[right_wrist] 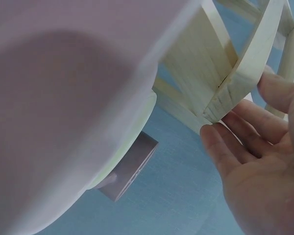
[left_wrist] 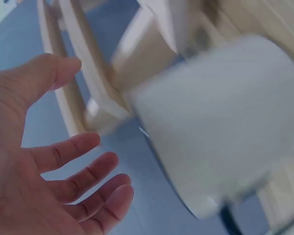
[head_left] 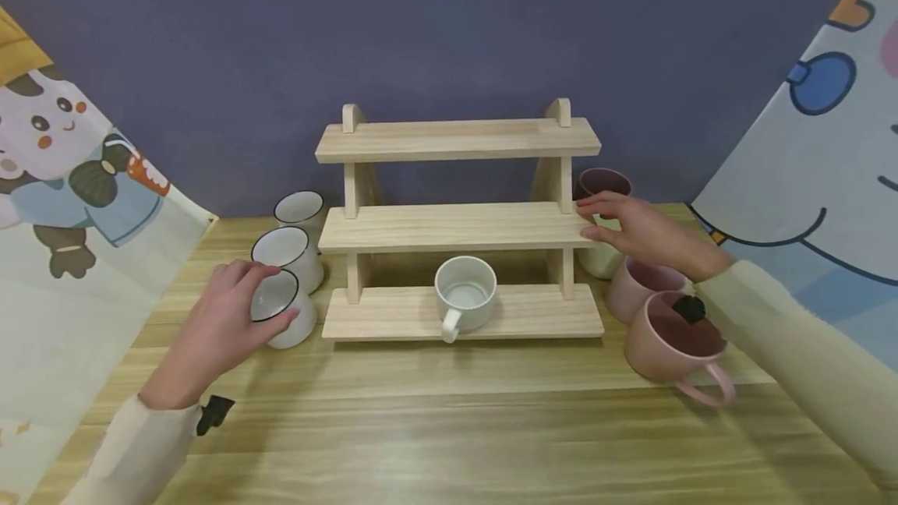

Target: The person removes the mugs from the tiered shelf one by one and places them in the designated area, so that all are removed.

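My left hand is beside the nearest white enamel-style mug with a dark rim, its fingers loosely bent around nothing. In the left wrist view a blurred white mug is to the right of these fingers, apart from them. My right hand holds the right end of the middle board of a wooden three-tier display shelf; thumb and fingertips meet the board's corner in the right wrist view. On the bottom board, near its middle, a small white mug stands with its handle toward me.
Two more white dark-rimmed mugs stand in a row behind the nearest one. Right of the shelf are pink mugs, the front one with its handle toward me, and a dark-inside mug behind my right hand. Printed cloths flank both sides.
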A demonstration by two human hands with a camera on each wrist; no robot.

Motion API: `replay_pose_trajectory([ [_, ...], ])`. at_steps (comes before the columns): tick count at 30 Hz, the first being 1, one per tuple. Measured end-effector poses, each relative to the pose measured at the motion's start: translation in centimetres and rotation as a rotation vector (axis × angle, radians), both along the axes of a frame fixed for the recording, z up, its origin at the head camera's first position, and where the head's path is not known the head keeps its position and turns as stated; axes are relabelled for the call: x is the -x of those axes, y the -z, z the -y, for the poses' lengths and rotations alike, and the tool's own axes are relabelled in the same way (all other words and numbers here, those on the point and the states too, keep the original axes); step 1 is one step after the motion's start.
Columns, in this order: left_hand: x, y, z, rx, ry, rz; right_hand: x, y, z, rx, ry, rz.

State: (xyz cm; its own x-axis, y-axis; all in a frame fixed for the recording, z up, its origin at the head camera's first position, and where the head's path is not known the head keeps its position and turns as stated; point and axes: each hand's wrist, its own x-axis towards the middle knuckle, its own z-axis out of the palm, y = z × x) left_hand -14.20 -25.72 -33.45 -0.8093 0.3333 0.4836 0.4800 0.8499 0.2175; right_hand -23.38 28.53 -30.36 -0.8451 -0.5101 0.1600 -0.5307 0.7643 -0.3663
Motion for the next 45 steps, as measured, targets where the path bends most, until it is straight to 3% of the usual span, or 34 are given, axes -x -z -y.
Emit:
replay_pose_trajectory([
  [5, 0.1, -0.7, -3.0, 0.005, 0.064, -0.017, -0.1, 0.0, 0.1, 0.006, 0.005, 0.001],
  [10, 0.2, -0.7, -5.8, 0.045, 0.124, -0.019, 0.0, 0.1, 0.3, 0.015, -0.003, 0.01],
  [17, 0.2, -0.9, -11.6, 0.031, 0.172, 0.143, 0.2, 0.5, 0.2, 0.013, -0.009, -0.004],
  [20, 0.3, -0.8, -14.5, 0.04, 0.178, 0.169, 0.2, 0.5, 0.2, 0.011, -0.006, -0.02],
  [23, 0.3, -0.6, -17.1, 0.037, 0.191, 0.159, 0.2, 0.5, 0.2, 0.009, -0.007, -0.021],
  [27, 0.5, -0.1, -19.4, 0.04, 0.178, 0.089, 0.1, 0.4, 0.3, 0.011, -0.011, -0.014],
  [32, 1.0, 0.5, -20.6, 0.071, 0.133, 0.03, 0.2, 0.4, 0.3, 0.009, -0.006, -0.008],
  [40, 1.5, 0.4, -20.6, 0.007, 0.114, 0.111, 0.0, 0.0, 0.4, 0.001, 0.014, 0.021],
  [45, 0.9, 0.0, -19.1, -0.074, 0.112, 0.132, -0.2, -0.2, 0.1, 0.018, 0.018, 0.041],
])
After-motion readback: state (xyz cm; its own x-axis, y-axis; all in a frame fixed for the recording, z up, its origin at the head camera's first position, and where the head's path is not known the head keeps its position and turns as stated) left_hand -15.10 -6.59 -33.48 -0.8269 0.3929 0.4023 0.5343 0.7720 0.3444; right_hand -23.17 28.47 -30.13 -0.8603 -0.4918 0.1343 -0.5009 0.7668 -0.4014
